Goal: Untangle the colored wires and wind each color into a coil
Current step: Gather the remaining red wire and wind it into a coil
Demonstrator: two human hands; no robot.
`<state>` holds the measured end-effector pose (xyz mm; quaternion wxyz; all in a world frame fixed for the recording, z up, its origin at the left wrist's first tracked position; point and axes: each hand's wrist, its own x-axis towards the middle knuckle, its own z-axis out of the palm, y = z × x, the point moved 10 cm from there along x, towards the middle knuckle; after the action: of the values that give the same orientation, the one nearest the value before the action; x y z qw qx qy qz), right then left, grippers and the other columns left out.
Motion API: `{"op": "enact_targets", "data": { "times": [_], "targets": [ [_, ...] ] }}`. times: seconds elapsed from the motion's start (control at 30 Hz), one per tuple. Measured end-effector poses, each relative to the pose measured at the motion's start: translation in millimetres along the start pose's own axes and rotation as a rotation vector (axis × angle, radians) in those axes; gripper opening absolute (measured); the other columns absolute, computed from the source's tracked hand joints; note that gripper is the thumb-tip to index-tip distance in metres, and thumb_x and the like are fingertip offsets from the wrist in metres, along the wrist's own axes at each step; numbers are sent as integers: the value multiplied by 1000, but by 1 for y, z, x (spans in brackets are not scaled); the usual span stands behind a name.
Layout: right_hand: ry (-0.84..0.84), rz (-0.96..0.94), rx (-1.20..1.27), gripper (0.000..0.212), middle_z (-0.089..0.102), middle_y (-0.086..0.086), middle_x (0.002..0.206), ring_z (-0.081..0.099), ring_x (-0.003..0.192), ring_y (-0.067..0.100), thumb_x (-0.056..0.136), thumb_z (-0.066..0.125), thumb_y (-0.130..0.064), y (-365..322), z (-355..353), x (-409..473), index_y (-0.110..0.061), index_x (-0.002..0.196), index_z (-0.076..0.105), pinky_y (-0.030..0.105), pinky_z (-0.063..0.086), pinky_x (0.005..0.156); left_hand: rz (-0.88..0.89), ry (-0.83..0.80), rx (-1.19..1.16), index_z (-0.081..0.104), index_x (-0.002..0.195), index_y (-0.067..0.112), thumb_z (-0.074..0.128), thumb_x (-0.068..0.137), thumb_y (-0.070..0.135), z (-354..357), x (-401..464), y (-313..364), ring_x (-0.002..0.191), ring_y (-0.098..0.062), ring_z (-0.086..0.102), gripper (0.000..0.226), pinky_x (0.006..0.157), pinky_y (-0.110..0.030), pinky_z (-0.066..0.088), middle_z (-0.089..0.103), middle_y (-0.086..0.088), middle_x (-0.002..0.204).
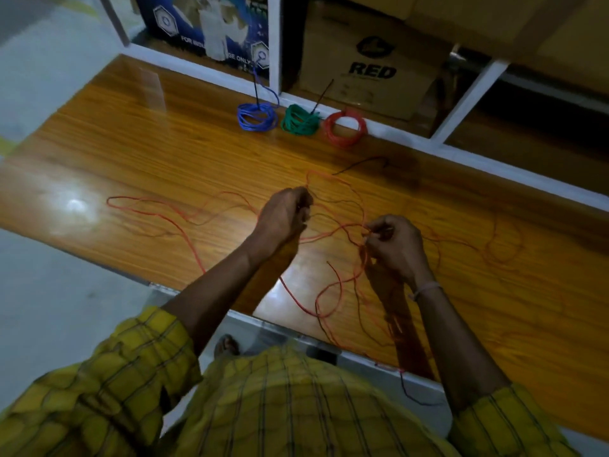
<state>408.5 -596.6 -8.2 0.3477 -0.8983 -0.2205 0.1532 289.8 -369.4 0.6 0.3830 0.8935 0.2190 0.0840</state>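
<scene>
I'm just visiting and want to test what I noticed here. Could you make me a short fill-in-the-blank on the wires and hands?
1. Three finished coils lie at the far edge of the table: blue coil, green coil and ____ coil.
2. The green coil lies ____ the other two.
3. The right hand pinches a loose ____ wire.
4. The left hand grips wire with ____ fingers.

Missing words: red; between; red; curled
</scene>
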Motion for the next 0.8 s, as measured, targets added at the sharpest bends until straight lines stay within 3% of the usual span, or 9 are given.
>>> {"op": "enact_targets", "data": {
  "times": [0.07, 0.17, 0.27, 0.33, 0.37, 0.43, 0.57, 0.67, 0.8],
  "targets": [
    [-8, 72, 56, 19, 71, 2, 103, 71, 85, 15, 86, 81, -3, 3, 0, -2, -15, 99, 72, 27, 59, 74, 46, 19, 18, 70, 111, 9, 65, 98, 2, -5, 3, 3, 84, -15, 69, 16, 63, -7, 50, 72, -4, 100],
    [-33, 188, 284, 16, 72, 11, 92, 76, 73, 21, 89, 75, 5, 6, 4, -8, -3, 102, 68, 38, 64, 64, 123, 105, 130, 69, 117, 7, 67, 97, 6, -10, 1, 11, 96, -15, 70, 20, 76, -23, 55, 71, -7, 110],
    [-27, 198, 382, 16, 69, 16, 91, 72, 61, 14, 89, 74, 9, 3, 3, -6, 6, 104, 68, 24, 58, 52, 283, 174, 244, 70, 112, 6, 74, 90, 11, -7, -12, 31, 99, -12, 61, 23, 76, -24, 45, 63, -3, 108],
    [-26, 193, 376, 14, 70, 15, 94, 73, 64, 15, 89, 76, 7, 3, 4, -4, 4, 101, 69, 21, 56, 53, 389, 38, 304, 70, 105, 13, 77, 90, 19, 14, -22, 45, 96, -11, 56, 18, 76, -32, 43, 60, 5, 105],
    [-24, 197, 381, 13, 71, 14, 95, 74, 68, 17, 89, 76, 6, 3, 5, -4, 1, 100, 70, 21, 57, 55, 351, -91, 271, 69, 104, 15, 74, 95, 26, 28, -31, 49, 92, -7, 55, 15, 75, -30, 41, 57, 9, 100],
    [-15, 205, 385, 12, 71, 11, 91, 75, 72, 20, 89, 77, 4, 5, 7, -4, -1, 98, 71, 21, 58, 57, 199, -331, 328, 66, 98, 19, 64, 99, 50, 60, -45, 46, 90, -15, 59, 31, 71, -31, 41, 56, 4, 94],
    [12, 244, 392, 13, 74, 10, 89, 79, 78, 29, 86, 80, 4, 14, 13, -3, -5, 91, 71, 39, 66, 70, 56, -496, 505, 62, 85, 22, 63, 85, 78, 100, -69, 38, 79, -22, 58, 57, 66, -32, 42, 62, -1, 86],
    [20, 259, 397, 14, 75, 11, 91, 79, 81, 30, 86, 80, 4, 18, 15, -3, -6, 90, 71, 46, 67, 75, 37, -526, 528, 54, 91, 21, 70, 84, 72, 118, -81, 35, 80, -21, 53, 54, 69, -33, 41, 53, 0, 86],
    [18, 245, 380, 13, 74, 7, 87, 78, 78, 24, 85, 82, 2, 16, 13, -2, -7, 89, 72, 41, 67, 72, -77, -540, 396, 63, 97, 18, 77, 89, 46, 119, -79, 36, 88, -24, 62, 33, 71, -33, 46, 58, 1, 87]
  ]
}}
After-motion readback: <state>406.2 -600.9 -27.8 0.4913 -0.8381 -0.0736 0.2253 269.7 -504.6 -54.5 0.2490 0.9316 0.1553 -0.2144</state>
